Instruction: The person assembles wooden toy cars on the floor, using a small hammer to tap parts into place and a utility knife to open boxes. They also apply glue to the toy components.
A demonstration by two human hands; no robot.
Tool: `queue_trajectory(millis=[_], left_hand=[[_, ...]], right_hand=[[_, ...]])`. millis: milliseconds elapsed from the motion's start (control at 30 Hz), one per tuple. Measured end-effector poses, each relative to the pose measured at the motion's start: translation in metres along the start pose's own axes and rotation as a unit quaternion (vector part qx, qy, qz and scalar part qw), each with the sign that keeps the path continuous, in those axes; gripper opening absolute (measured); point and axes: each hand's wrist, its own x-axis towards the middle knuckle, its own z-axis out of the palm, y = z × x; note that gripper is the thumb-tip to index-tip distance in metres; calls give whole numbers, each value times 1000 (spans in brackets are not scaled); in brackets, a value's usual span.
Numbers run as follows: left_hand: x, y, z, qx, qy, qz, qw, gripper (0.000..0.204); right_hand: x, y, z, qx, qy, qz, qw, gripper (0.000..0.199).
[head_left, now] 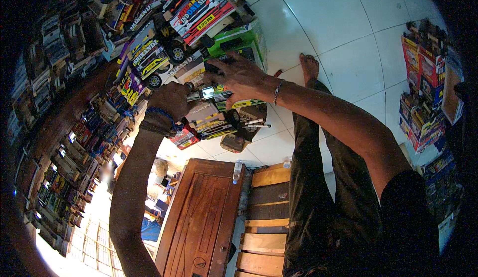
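Between my hands is a toy truck (pixel 208 93) with a shiny, window-like patch and yellow-green printing; much of it is hidden by my fingers. My left hand (pixel 169 101), with dark bands at the wrist, closes on its left end. From the right, my right hand (pixel 246 80) reaches over it, thumb on the near side and fingers on the far side. More printed toy trucks crowd around: a grey and yellow one (pixel 211 120) just below, a yellow and purple one (pixel 149 60) to the left, and a bright green one (pixel 239 43) beyond my right hand.
A large red, white and black toy truck (pixel 199 15) stands at the back. Shelves of toy vehicles (pixel 64 177) line the left; more stacks (pixel 423 77) stand at the right. White pens (pixel 256 123) lie close by. Below are a wooden door (pixel 199 217), slats (pixel 264 247) and plastic bottles (pixel 237 172).
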Motion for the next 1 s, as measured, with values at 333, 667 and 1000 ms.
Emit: queue_trajectory(millis=[333, 667, 1000], left_hand=[[10, -9, 5, 10, -24, 7, 1000, 31], [8, -5, 5, 32, 1, 15, 999, 59], [11, -5, -6, 52, 9, 48, 997, 62]], right_hand=[[2, 3, 9, 48, 35, -11, 998, 110], [2, 3, 7, 58, 20, 0, 998, 114], [4, 3, -1, 22, -26, 14, 999, 105]])
